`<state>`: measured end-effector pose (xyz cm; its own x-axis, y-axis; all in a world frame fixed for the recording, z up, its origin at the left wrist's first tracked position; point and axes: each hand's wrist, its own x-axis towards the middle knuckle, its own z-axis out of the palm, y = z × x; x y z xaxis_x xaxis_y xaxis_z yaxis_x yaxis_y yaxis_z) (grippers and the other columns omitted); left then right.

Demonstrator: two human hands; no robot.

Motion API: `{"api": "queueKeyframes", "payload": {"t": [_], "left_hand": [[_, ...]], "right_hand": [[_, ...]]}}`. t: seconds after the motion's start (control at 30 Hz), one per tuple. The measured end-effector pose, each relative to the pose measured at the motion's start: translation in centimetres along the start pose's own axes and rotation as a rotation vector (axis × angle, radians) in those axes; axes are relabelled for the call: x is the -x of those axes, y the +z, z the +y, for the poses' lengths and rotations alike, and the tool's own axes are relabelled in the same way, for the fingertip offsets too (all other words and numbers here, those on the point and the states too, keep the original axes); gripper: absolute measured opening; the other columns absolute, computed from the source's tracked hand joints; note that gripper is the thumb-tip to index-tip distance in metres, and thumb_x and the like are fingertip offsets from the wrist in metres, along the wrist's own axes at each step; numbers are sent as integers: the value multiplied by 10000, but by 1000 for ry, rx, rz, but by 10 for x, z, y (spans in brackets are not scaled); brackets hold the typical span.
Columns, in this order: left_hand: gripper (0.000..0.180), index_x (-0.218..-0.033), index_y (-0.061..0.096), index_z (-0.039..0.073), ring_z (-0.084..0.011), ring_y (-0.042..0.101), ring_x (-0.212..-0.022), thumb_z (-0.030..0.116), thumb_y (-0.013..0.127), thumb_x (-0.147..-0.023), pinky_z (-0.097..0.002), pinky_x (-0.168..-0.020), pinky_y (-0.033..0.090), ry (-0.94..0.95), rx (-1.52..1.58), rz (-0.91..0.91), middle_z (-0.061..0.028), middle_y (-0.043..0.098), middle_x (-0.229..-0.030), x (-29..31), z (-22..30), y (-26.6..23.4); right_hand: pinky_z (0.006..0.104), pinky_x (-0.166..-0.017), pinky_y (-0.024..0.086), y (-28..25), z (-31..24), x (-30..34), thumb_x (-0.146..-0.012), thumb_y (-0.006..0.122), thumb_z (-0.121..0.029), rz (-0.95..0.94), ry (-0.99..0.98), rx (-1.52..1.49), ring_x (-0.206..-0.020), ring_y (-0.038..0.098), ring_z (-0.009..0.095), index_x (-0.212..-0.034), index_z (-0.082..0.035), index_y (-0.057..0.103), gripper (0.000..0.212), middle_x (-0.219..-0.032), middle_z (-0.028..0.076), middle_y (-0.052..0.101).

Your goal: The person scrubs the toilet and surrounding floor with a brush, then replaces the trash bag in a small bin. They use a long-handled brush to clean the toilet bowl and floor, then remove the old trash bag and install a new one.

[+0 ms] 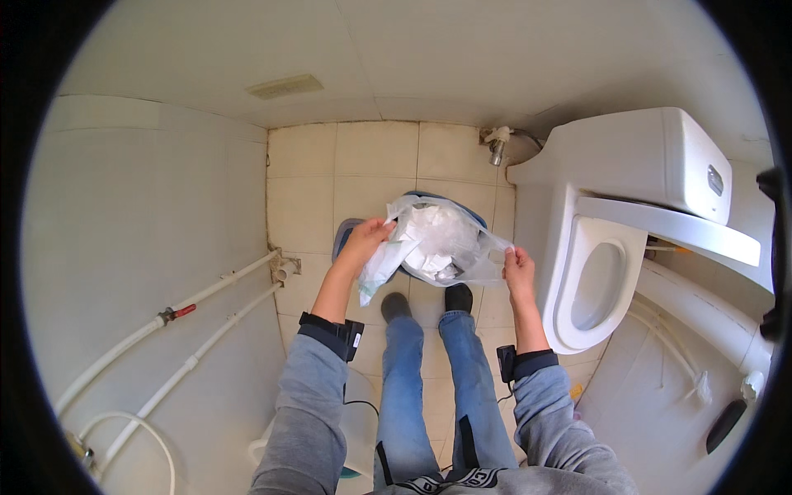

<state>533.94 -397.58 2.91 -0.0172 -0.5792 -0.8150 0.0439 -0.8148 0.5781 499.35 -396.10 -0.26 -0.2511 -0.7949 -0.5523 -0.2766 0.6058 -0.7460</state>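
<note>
A thin white plastic bag (383,271) stands open in front of my feet, filled with crumpled white tissue paper (432,233). It sits in a blue bin (470,211), whose rim shows only along the far side. My left hand (367,239) pinches the bag's edge on the left, where a loose flap hangs down. On the right, my right hand (519,271) grips the other side of the bag and draws it taut. A grey-blue piece (343,237), perhaps the bin's lid, lies partly hidden behind my left hand.
To the right stands a white toilet (569,323) with its seat down and lid raised. White pipes (198,353) with a red-handled valve (183,312) run along the left wall. A metal tap valve (497,150) sticks out at the back. A white bucket (360,412) is beside my left leg.
</note>
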Motion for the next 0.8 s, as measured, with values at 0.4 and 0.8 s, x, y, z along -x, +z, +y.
{"api": "queueKeyframes", "payload": {"t": [0.4, 0.8], "left_hand": [[187, -951, 620, 72, -81, 567, -752, 232, 677, -874, -236, -671, 461, 138, 170, 118, 9, 618, -836, 132, 24, 2], [245, -1035, 659, 40, -107, 556, -964, 252, 614, -923, -267, -900, 406, 361, -74, 11, -35, 672, -962, 337, 103, 53]], "right_hand": [[265, -557, 442, -46, -90, 77, -894, 601, -138, -16, -208, -66, -603, 521, 107, -984, -1, 585, 165, -703, 3, 541], [415, -605, 456, -126, -234, 195, -855, 645, -228, -199, -483, 317, -654, 592, 349, -855, -9, 581, 229, -700, 202, 563]]}}
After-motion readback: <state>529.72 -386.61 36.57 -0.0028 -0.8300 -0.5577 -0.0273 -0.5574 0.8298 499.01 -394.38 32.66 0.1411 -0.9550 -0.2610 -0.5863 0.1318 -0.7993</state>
